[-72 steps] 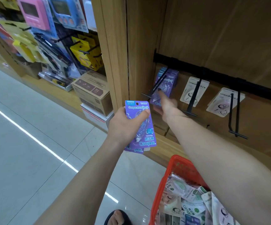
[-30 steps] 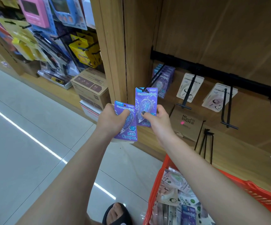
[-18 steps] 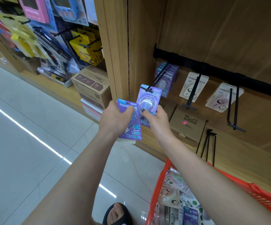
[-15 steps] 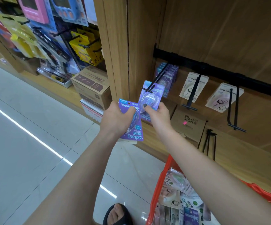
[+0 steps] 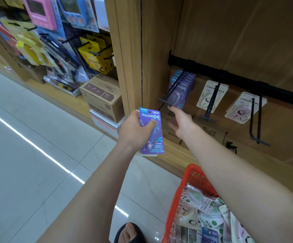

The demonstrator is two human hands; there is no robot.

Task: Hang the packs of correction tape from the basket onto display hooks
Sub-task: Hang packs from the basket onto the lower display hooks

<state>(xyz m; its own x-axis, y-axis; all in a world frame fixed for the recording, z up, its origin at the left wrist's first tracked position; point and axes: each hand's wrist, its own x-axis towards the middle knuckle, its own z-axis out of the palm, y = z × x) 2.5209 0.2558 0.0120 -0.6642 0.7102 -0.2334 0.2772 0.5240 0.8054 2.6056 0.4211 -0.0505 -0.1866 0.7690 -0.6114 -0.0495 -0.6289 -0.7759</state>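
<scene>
Left hand (image 5: 135,130) grips purple packs (image 5: 152,132). Right hand (image 5: 181,120), fingers spread, touches the purple pack (image 5: 178,95) on the leftmost hook (image 5: 170,92).

Through the head camera I see two bare forearms reaching ahead of me, with no sleeves, watch, bracelet or rings in sight on either. The left hand (image 5: 135,130) shows a short, plain thumbnail. The right hand (image 5: 181,122) has a dark-painted nail at the tip of its forefinger; the rest of its fingers are blurred. Below, at the frame's bottom edge, one foot (image 5: 130,233) wears a black open-toed sandal (image 5: 120,234) with bare toes.
</scene>
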